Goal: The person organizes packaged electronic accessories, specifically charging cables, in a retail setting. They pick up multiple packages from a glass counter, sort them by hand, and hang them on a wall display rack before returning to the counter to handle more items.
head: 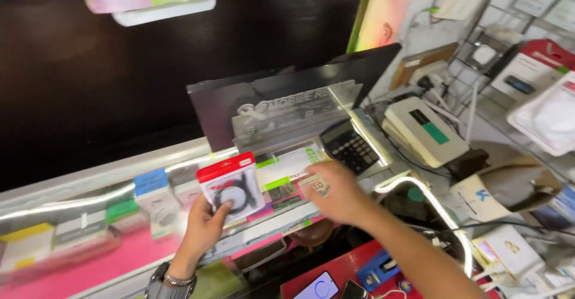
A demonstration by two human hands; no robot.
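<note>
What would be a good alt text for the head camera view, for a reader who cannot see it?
Over a glass shop counter, the left hand holds a red-topped cable package, while the right hand rests on a banknote on the glass. A black calculator and boxed accessories lie nearby.

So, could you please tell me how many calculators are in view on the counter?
1. A dark calculator lies on the glass counter, just beyond the right hand and below the tilted clear sign. Others may be hidden among the clutter at right.
</note>
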